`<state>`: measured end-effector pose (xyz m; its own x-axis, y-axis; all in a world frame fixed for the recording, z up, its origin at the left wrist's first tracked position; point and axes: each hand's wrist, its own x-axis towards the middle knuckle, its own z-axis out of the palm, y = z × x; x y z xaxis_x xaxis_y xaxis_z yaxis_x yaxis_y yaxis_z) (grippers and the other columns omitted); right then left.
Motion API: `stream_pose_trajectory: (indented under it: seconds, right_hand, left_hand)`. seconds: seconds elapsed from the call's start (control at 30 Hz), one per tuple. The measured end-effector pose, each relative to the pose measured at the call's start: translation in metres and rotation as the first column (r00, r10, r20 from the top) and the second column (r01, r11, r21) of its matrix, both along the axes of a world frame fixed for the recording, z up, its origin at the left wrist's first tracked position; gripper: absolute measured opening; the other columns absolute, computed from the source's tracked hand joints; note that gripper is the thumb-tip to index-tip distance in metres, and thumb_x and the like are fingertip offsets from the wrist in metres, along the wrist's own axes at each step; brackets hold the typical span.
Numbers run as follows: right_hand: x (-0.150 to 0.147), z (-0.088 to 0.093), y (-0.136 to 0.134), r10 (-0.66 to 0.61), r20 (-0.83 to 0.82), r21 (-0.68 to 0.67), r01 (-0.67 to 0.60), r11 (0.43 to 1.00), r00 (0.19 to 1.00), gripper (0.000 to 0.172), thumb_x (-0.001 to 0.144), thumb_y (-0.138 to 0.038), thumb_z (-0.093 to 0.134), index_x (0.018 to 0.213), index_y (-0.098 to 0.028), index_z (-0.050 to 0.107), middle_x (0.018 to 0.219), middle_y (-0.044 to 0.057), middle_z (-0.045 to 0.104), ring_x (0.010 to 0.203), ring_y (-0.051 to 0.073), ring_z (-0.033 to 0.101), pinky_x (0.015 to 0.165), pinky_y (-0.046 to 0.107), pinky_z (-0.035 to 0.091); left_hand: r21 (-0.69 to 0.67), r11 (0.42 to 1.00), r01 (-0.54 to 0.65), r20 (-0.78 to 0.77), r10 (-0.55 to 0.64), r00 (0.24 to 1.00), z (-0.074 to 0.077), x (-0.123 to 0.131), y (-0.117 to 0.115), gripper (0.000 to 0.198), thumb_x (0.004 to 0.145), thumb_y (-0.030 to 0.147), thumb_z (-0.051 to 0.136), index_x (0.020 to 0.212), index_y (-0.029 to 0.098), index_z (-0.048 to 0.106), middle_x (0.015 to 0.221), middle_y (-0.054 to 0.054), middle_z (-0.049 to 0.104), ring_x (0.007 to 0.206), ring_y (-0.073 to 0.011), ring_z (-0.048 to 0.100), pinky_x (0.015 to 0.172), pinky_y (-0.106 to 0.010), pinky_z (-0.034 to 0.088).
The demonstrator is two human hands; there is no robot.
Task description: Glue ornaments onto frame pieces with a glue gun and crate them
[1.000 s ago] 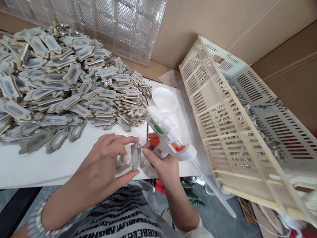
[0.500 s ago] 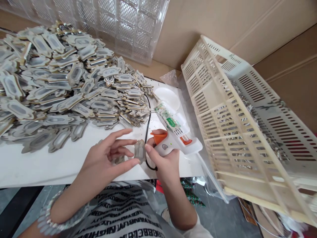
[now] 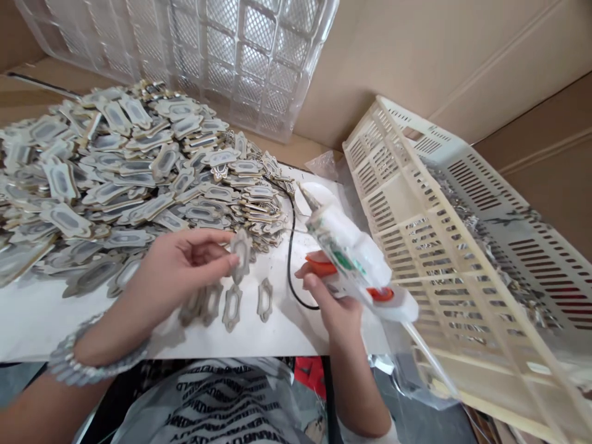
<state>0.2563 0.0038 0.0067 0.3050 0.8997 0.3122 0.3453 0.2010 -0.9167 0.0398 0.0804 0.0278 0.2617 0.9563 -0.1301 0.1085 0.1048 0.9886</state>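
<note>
At near edge of table [image 3: 287, 339]: row of small frames [image 3: 211, 303] on white top, leftmost ones close tog. by L wrist, two more set apart toward R. Just beyond, L hand [image 3: 185, 262] pinches a single frame [image 3: 242, 246] betw. thumb + fingertips; frame sits at the tips, on their R side, long axis running away from body, apparently off the table. Exact tilt unclear.

R hand [image 3: 335, 302] wrapped around grip of glue gun [image 3: 345, 259], finger by orange trigger [image 3: 321, 265]; squeezed or not, can't tell. Nozzle aims up + away, well apart from held frame.

Step in hand (my read): frame being handled w/ L, gun at the ready in R; pick-up vs. set-down can't be told. Next move prob. calls for steady pinch at frame edge, nozzle clear of L fingers.

Beyond: black cord [image 3: 290, 277] looping beside gun; big pile of frames [image 3: 139, 166] to L; slatted basket [image 3: 402, 216] to R; clear plastic tray [image 3: 231, 55] at back.
</note>
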Motion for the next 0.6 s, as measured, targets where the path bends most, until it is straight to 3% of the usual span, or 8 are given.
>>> stream_pose_trajectory:
  seconds: [0.1, 0.2, 0.3, 0.47, 0.6]
  right_hand:
    - [0.015, 0.001, 0.000, 0.064, 0.105, 0.010, -0.065, 0.998, 0.992, 0.006, 0.081, -0.027, 0.078, 0.084, -0.024, 0.074, 0.083, 0.001, 0.072, 0.068, 0.017, 0.065, 0.062, 0.029, 0.054]
    - [0.016, 0.000, 0.000, 0.163, 0.210, 0.051, -0.177, 0.983, 0.964, 0.011, 0.085, -0.017, 0.071, 0.088, -0.026, 0.078, 0.097, 0.002, 0.073, 0.067, 0.014, 0.064, 0.062, 0.027, 0.052]
    - [0.014, -0.004, -0.002, 0.206, 0.302, 0.070, -0.238, 0.969, 0.931, 0.019, 0.093, -0.016, 0.063, 0.096, -0.027, 0.078, 0.105, 0.004, 0.072, 0.068, 0.013, 0.064, 0.063, 0.027, 0.052]
    - [0.017, -0.013, -0.006, 0.201, 0.302, 0.081, -0.236, 0.968, 0.932, 0.021, 0.091, -0.014, 0.066, 0.102, -0.028, 0.077, 0.109, 0.003, 0.071, 0.071, 0.013, 0.066, 0.064, 0.026, 0.054]
    - [0.021, -0.016, -0.007, 0.234, 0.295, 0.087, -0.270, 0.959, 0.926, 0.020, 0.092, -0.018, 0.067, 0.106, -0.028, 0.075, 0.111, 0.004, 0.073, 0.086, 0.018, 0.073, 0.074, 0.028, 0.060]
  left_hand:
    - [0.009, 0.999, -0.050, 0.029, 0.050, 0.998, 0.000, -0.009, 0.012, 0.025, 0.075, 0.024, 0.078, 0.098, 0.016, 0.074, 0.062, 0.003, 0.070, 0.058, -0.0107, 0.063, 0.055, -0.021, 0.051]
    - [-0.011, 0.998, -0.063, 0.072, 0.064, 0.995, -0.004, -0.010, 0.013, 0.027, 0.070, 0.023, 0.080, 0.096, 0.016, 0.073, 0.063, 0.003, 0.068, 0.057, -0.0106, 0.061, 0.054, -0.021, 0.050]
    - [-0.063, 0.996, -0.065, 0.126, 0.072, 0.989, -0.007, -0.008, 0.011, 0.028, 0.066, 0.023, 0.081, 0.092, 0.016, 0.072, 0.061, 0.004, 0.066, 0.055, -0.0099, 0.059, 0.053, -0.021, 0.049]
    - [-0.222, 0.974, -0.053, 0.220, 0.103, 0.970, -0.001, -0.002, 0.013, 0.028, 0.059, 0.026, 0.082, 0.083, 0.017, 0.069, 0.060, 0.004, 0.065, 0.049, -0.0084, 0.055, 0.045, -0.019, 0.046]
    - [-0.299, 0.952, -0.061, 0.272, 0.146, 0.951, 0.004, -0.001, 0.013, 0.034, 0.053, 0.028, 0.085, 0.083, 0.018, 0.072, 0.063, 0.004, 0.066, 0.049, -0.0071, 0.056, 0.039, -0.014, 0.042]
